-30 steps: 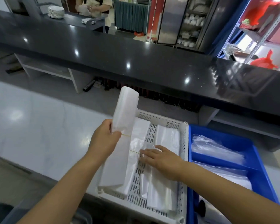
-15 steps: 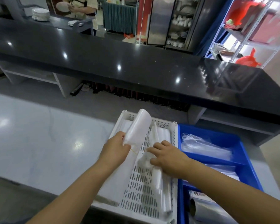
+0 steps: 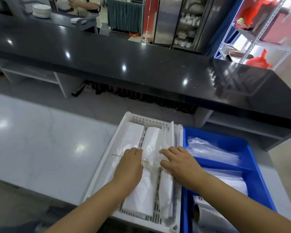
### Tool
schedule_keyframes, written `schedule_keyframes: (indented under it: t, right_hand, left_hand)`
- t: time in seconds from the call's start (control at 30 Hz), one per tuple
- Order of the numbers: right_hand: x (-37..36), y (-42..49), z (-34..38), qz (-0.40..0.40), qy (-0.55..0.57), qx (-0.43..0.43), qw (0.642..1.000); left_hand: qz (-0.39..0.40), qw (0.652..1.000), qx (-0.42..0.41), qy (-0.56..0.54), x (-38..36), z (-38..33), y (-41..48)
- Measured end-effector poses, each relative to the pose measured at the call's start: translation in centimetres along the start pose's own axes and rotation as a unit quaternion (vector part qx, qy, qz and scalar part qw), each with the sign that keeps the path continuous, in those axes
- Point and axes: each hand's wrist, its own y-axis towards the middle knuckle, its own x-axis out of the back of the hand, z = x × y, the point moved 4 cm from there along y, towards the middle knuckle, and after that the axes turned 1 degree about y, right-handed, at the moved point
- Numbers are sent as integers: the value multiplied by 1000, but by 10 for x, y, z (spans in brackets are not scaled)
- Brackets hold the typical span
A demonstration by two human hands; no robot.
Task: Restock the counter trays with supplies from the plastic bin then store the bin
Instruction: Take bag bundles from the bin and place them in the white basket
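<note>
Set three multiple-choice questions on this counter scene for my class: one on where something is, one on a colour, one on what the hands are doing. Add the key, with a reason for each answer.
1. Where does the blue tray stand relative to the white tray?
A. On its right side
B. Stacked on top of it
C. Down on the floor

2. What colour is the thin band round the bag bundle?
A. Red
B. Yellow-green
C. Black

3. What are the left hand and the right hand doing?
A. Both rest on bags in the white tray
B. One lifts a bundle high
C. Both grip the tray's rim

Key:
1 A: the trays sit side by side, with the blue one on the right.
2 B: the band shows yellow-green on either side of the left hand.
3 A: both hands lie on the bags, palms down.
</note>
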Motion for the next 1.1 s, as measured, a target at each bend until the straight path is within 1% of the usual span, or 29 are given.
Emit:
schedule_keyframes:
  t: [0.03, 0.1, 0.2, 0.27, 0.3, 0.4, 0.5, 0.57, 0.67, 0.77, 0.83, 0.93, 1.03, 1.1]
  right_hand:
    - [0, 1, 0, -4, 2, 2, 1000]
    - [-1, 4, 2, -9, 7, 7, 1000]
    - [-2, 12, 6, -34, 19, -3, 999]
    - [-2, 15, 3, -47, 49, -34, 997]
    - [-4, 15, 0, -43, 67, -52, 996]
    - [-10, 6, -19, -41, 105, -110, 988]
    - [-15, -4, -36, -43, 129, -166, 977]
    - [-15, -5, -40, -46, 146, -183, 971]
    - [-13, -2, -39, -64, 169, -184, 966]
    - [-13, 4, -34, -73, 189, -176, 963]
    - [-15, 10, -28, -73, 197, -163, 964]
    - [-17, 17, -20, -67, 211, -144, 964]
    - [-19, 22, -17, -56, 212, -130, 967]
    - [-20, 25, -14, -40, 201, -117, 972]
  left_hand:
    - [-9, 1000, 2, -20, 2, -2, -4]
    - [-5, 994, 27, -107, 7, -8, -13]
    - [66, 974, 75, -201, 2, -16, -21]
    - [102, 968, 97, -208, -2, -20, -22]
    - [107, 969, 104, -195, -4, -21, -21]
    - [76, 980, 91, -159, -7, -27, -19]
    - [58, 983, 81, -156, -15, -35, -18]
    - [38, 981, 78, -172, -14, -33, -17]
    - [-12, 978, 83, -193, 6, -15, -15]
    - [-51, 978, 121, -161, 28, 20, -12]
    - [-56, 976, 150, -149, 32, 37, -13]
    - [-39, 972, 174, -155, 25, 47, -19]
    - [-41, 963, 181, -193, 18, 50, -25]
    - [-53, 962, 180, -200, 21, 48, -28]
